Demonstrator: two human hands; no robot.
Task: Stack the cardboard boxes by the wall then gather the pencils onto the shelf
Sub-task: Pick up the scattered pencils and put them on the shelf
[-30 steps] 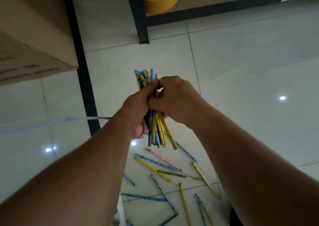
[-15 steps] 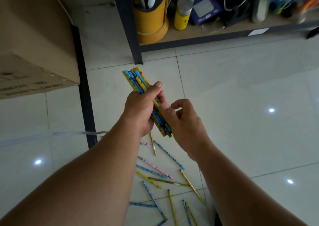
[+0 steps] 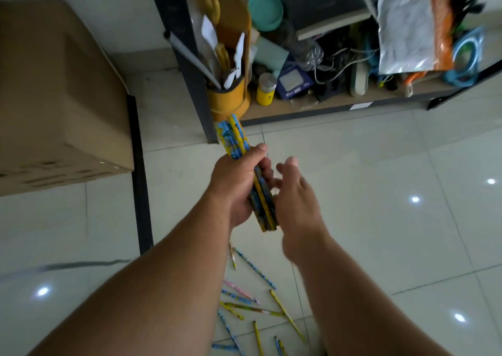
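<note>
The left hand [image 3: 233,187] grips the pencil bundle [image 3: 244,171], its long axis running from 5 to 11 o'clock toward the shelf [image 3: 326,108]. The right hand [image 3: 296,203] hovers beside it, fingers loosely spread, holding nothing.

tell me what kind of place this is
Probably a storeroom or utility corner: a metal shelf crammed with cables and odds and ends, a large cardboard box, and a tiled floor.

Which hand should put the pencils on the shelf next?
The left hand: it grips the blue-and-yellow pencil bundle, which points toward the dark metal shelf. The right hand is open, holding nothing.
</note>
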